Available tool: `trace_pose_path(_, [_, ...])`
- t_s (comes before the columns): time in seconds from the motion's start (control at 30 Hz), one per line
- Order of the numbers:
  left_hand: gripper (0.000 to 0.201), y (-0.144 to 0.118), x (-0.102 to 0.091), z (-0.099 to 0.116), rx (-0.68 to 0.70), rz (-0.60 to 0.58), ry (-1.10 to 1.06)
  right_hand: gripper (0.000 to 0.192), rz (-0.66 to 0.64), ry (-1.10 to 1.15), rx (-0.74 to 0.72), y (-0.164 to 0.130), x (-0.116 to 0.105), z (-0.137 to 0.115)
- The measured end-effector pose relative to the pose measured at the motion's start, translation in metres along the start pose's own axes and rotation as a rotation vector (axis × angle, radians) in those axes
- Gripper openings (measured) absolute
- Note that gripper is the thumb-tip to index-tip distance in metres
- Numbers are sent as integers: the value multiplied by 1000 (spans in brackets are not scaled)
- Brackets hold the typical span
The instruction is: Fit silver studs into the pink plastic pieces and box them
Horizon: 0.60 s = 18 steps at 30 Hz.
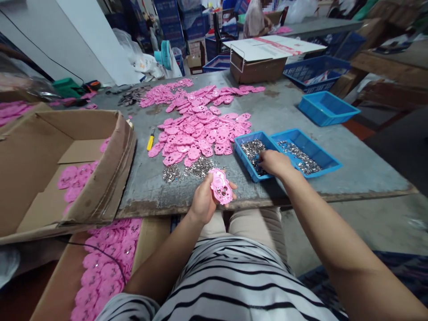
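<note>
My left hand [204,198] grips a pink plastic piece [221,186] with small metal parts set in its lower end, just over the table's front edge. To the right, my right hand [274,163] reaches into a blue tray [238,154] of small metal parts [253,149]. Its fingertips are down among the parts, so whatever they pinch is hidden. A second blue tray [329,164] with similar metal pieces [302,158] stands against the first. Beyond my left hand lie loose heaps of metal parts [200,167] and a big pile of pink pieces [197,129].
At left stands an open cardboard box [110,178] with some pink pieces inside; below it another box holds many more [105,263]. A yellow-handled tool [150,141] lies beside the pile. Farther back are a blue tray [329,118], a brown carton [257,71] and a seated person [256,20].
</note>
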<state>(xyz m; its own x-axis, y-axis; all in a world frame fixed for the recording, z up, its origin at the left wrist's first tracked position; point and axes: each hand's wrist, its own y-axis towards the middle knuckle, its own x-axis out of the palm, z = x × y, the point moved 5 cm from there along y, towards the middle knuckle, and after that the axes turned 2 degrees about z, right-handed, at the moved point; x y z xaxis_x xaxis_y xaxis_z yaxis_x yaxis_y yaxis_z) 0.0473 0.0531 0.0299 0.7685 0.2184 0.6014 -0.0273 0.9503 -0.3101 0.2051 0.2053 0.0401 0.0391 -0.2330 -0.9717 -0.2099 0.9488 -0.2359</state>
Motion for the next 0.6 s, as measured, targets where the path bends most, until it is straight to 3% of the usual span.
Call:
trace_pose_path(0.2, [37,1,-1,-3,1,13,5,26,36,37,28,1,2,3])
trace_pose_path(0.47, [48,1,-7,-6,29,49,9,21,226,153,15,-3,-6,12])
trace_pose_path(0.6, [58,0,-5,-8,28,55,61,9,381,492,-127,-18,-13,5])
